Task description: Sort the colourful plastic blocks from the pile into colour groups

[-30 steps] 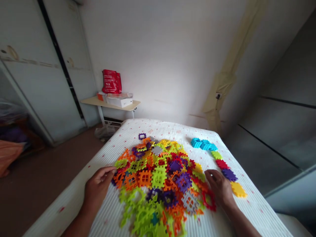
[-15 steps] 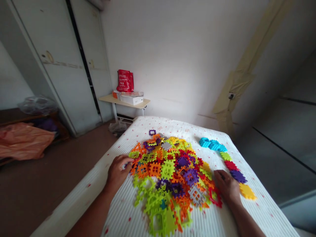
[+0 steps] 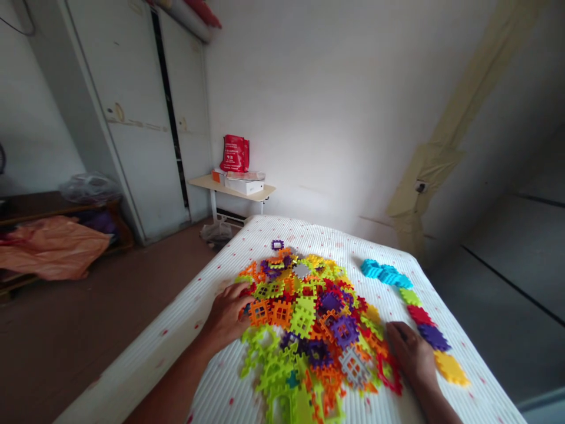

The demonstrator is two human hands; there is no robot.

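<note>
The pile of plastic pieces point(image 3: 303, 316) lies in the middle of the bed point(image 3: 220, 388), its long axis running from the near edge toward the far end. Its pieces point every way; the grey window piece point(image 3: 354, 366) sits askew near the right side, and the purple window piece point(image 3: 345, 331) lies just beyond it. There are too many overlapping pieces to count. One small purple frame point(image 3: 278, 248) lies apart at the far end, its longer sides running roughly crosswise.

On the right, a row slants from far left to near right: a turquoise stack point(image 3: 387, 274), then four flat pieces, one green point(image 3: 410, 297), one red point(image 3: 421, 315), one purple point(image 3: 434, 337), one yellow point(image 3: 452, 368).

Two hands show. The left hand point(image 3: 226, 313) is partly open, fingers bent over the pile's left edge; whether it grips a piece cannot be told. The right hand point(image 3: 412, 350) is loosely curled beside the pile's right edge, near the red frame point(image 3: 394, 386); its grip cannot be told either.

The bed has a white ribbed cover with red specks. Beyond it stand a pale wall point(image 3: 326, 106) with one socket point(image 3: 421, 186), a wardrobe point(image 3: 136, 171), and a side table point(image 3: 205, 182) carrying a red bag point(image 3: 233, 154) and a white box point(image 3: 248, 187).
</note>
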